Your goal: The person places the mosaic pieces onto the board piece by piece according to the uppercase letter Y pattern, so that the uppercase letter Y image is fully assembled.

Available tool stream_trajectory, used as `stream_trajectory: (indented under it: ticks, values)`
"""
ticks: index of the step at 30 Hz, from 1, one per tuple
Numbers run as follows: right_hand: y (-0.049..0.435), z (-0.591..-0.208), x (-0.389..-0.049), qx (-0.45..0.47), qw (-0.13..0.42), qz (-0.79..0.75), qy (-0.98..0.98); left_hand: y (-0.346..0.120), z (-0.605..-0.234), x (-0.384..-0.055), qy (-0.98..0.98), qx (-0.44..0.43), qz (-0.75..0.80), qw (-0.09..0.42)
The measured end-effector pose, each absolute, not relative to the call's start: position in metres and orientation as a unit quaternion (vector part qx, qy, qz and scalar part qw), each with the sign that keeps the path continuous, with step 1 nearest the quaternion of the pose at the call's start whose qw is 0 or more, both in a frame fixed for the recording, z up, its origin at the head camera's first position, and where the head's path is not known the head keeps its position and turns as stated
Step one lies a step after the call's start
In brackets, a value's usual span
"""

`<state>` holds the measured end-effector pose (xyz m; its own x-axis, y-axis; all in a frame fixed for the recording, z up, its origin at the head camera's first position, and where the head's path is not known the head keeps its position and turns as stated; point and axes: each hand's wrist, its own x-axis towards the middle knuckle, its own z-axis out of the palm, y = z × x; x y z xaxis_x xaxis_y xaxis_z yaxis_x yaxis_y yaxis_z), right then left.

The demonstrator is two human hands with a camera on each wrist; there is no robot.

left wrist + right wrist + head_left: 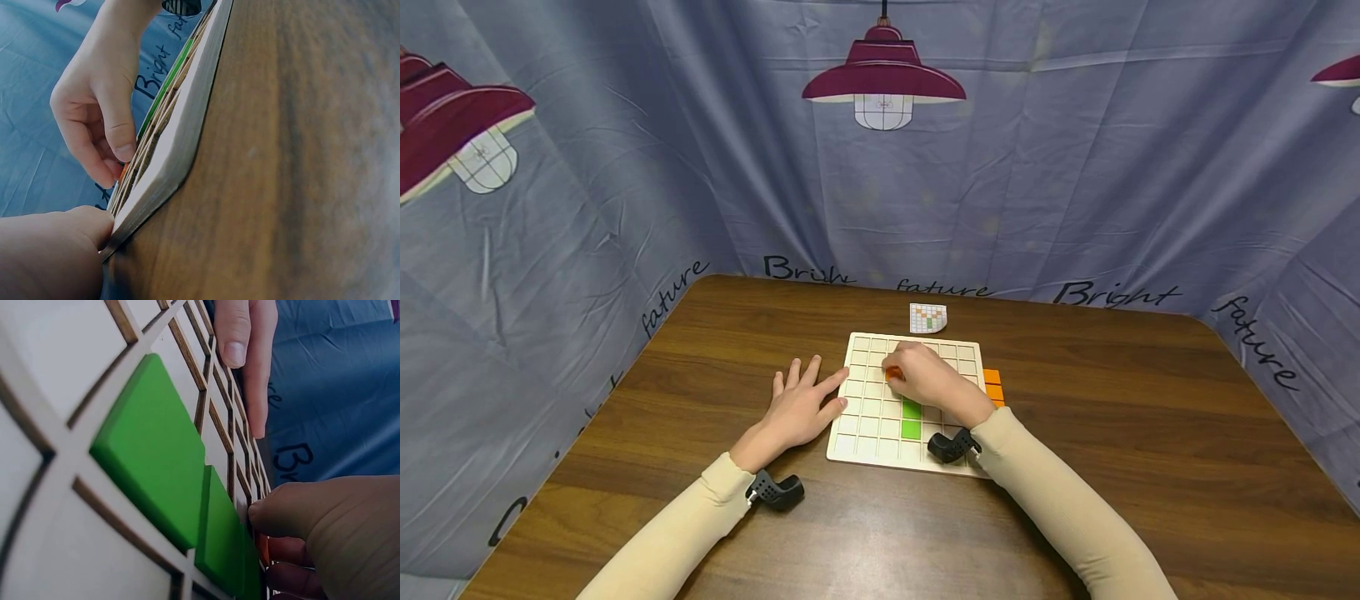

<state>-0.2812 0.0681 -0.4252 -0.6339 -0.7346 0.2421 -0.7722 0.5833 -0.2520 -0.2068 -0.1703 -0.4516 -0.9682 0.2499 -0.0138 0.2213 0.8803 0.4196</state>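
Observation:
A pale wooden grid board point(869, 407) lies on the table. Over its upper middle, my right hand point(928, 377) pinches an orange tile point(893, 372) between thumb and fingers, low at the grid. Green tiles point(912, 429) fill cells in the column just below; the right wrist view shows a green tile point(153, 453) large and close, with its neighbours behind. My left hand point(797, 410) is flat with spread fingers, its thumb and index finger at the board's left edge. From the left wrist, the board's side point(169, 165) appears edge-on.
A small card point(928, 318) printed with a coloured grid lies beyond the board's far edge. Orange tiles point(993, 377) sit along the board's right side, partly hidden by my right forearm. A blue curtain point(1015, 183) hangs around the wooden table point(1120, 400).

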Motion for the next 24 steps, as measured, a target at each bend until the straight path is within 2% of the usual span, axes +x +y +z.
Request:
stream_trajectory:
  ticks: [13,24]
  values:
    - [0.072,-0.419,-0.278,0.414,0.045,0.174,-0.893,-0.171,-0.451,-0.206,0.97,0.122,0.209,0.037]
    - [0.109,-0.406,-0.275,0.389,0.053,0.201,-0.898,-0.171,-0.449,-0.207,0.968,0.126,0.212,0.04]
